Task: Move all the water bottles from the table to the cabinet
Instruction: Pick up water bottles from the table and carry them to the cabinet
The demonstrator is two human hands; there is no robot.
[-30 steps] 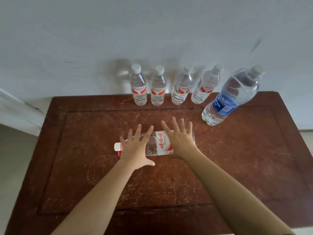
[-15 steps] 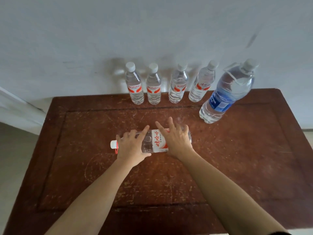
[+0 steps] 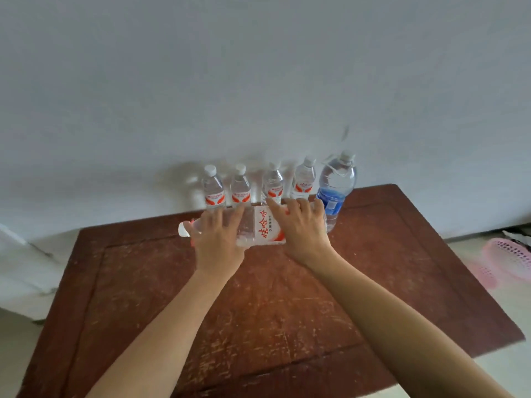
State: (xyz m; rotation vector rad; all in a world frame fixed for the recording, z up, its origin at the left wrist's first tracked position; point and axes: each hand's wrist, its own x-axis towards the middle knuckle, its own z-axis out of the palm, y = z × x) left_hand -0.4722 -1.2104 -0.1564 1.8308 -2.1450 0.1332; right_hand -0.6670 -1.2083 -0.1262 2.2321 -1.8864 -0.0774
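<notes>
A large clear water bottle (image 3: 260,228) with a white and red label lies sideways in both my hands, lifted above the brown wooden table (image 3: 138,282), its white cap pointing left. My left hand (image 3: 218,239) grips its neck end and my right hand (image 3: 301,231) grips its base end. Several small bottles with red labels (image 3: 214,191) stand in a row along the table's far edge by the wall. A big blue-labelled bottle (image 3: 334,188) stands at the right end of that row, just behind my right hand.
A pale wall rises right behind the table. A pink perforated basket (image 3: 511,259) lies on the floor to the right. A white ledge (image 3: 20,271) runs along the left. No cabinet is in view.
My hands went from hovering open over the lying bottle to gripping it, and have raised it off the table toward the far row. The view has tilted up.
</notes>
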